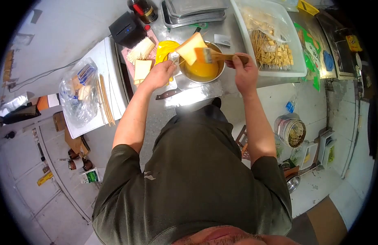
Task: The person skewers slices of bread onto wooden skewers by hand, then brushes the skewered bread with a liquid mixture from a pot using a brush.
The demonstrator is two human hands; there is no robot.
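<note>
My left hand [161,75] is closed on a thin skewer, which bears a square bread slice [191,44] over a metal bowl [200,82]. In the bowl lies a yellow-orange liquid [202,72]. My right hand [244,72] grips the wooden handle of a flat brush [218,56], its bristles against or just in front of the slice. Beside my left hand, pale bread slices [142,70] are stacked below a bundle of thin white strands [141,50]. A yellow bag [166,50] lies behind that hand, and a knife [167,94] near the counter edge.
On the right stands a white tub [237,24] of skewered cubes. Stacked metal trays [197,11], a dark bottle [143,11] and a black box [128,30] are at the back. A white surface [81,130] on the left carries loose skewers [105,100] and a plastic bag [79,92].
</note>
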